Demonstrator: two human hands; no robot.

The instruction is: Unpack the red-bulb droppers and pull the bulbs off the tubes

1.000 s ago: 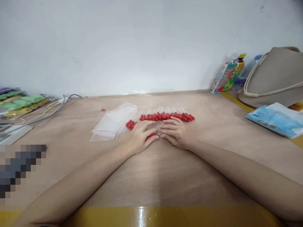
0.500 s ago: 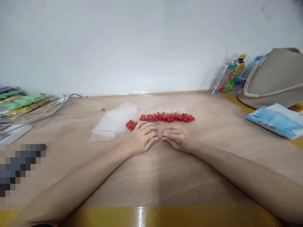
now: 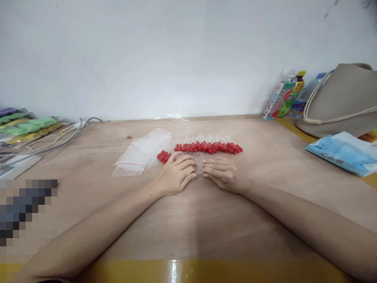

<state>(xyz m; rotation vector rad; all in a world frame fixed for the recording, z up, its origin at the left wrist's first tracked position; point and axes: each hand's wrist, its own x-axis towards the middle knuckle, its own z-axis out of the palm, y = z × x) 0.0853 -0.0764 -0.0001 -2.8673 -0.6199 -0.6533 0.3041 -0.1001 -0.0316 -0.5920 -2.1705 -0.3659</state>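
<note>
A row of clear droppers with red bulbs [image 3: 209,146] lies across the middle of the wooden table [image 3: 194,220]. Just in front of it my left hand [image 3: 176,175] and my right hand [image 3: 222,175] lie side by side, fingers pressed down on a small clear bag [image 3: 199,163] that holds clear tubes. The fingertips of both hands meet at the bag. A few loose red-bulb droppers [image 3: 163,156] sit left of my left hand. A stack of empty clear zip bags [image 3: 138,155] lies further left.
Grey cables [image 3: 59,139] and coloured trays [image 3: 26,127] are at the far left. At the right stand drink bottles [image 3: 287,98], a beige bag [image 3: 344,98] and a blue tissue pack [image 3: 343,151]. Yellow tape [image 3: 188,271] runs along the near table edge.
My right hand has slid back toward me, off the dropper row. Both hands still press the small bag, and the red bulb that showed under my left fingers is now hidden.
</note>
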